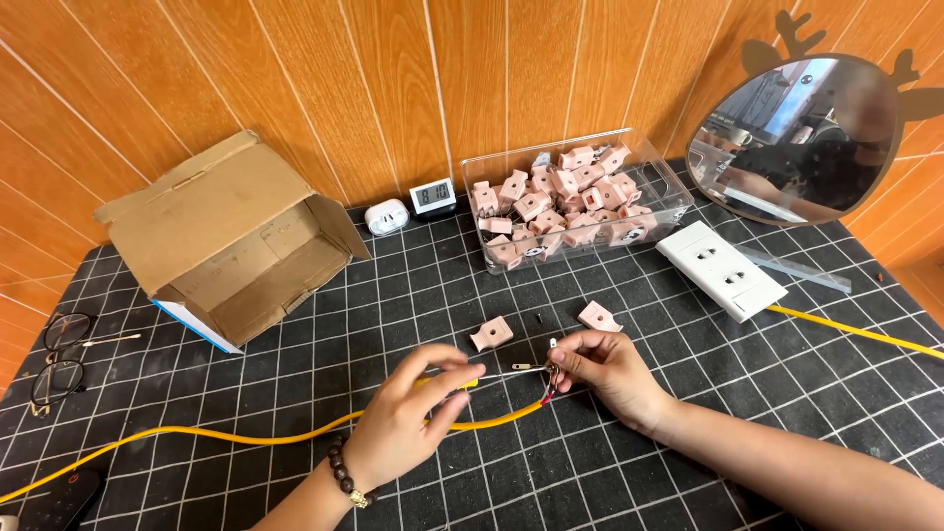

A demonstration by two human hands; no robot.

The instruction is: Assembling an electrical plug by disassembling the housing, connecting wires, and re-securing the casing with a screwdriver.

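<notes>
- Nearest, the left hand (408, 413), with a bead bracelet (346, 476) at the wrist, is pinched shut on a small yellow-handled screwdriver (492, 373) whose metal shaft points right toward the other hand.
- Just right of it, the right hand (605, 369) has its fingertips closed on the stripped end of a yellow cable (295, 434), where red and dark wire ends show; the screwdriver tip meets that spot, between the two hands.
- The cable runs from the right hand under the left hand and off to the near left across the black gridded mat (688, 492).
- Just beyond the hands lie two loose pink plug pieces (492, 333) and (599, 317), with a tiny dark screw (539, 318) between them.
- At the left edge rest folded glasses (59, 359).
- Farther back: an open cardboard box (231, 241) at left, a white socket strip (721, 268) at right.
- Farthest, a clear bin (669, 202) full of pink plug pieces, a small digital clock (433, 197), a white case (386, 216), and a round mirror (811, 138) against the wooden wall.
</notes>
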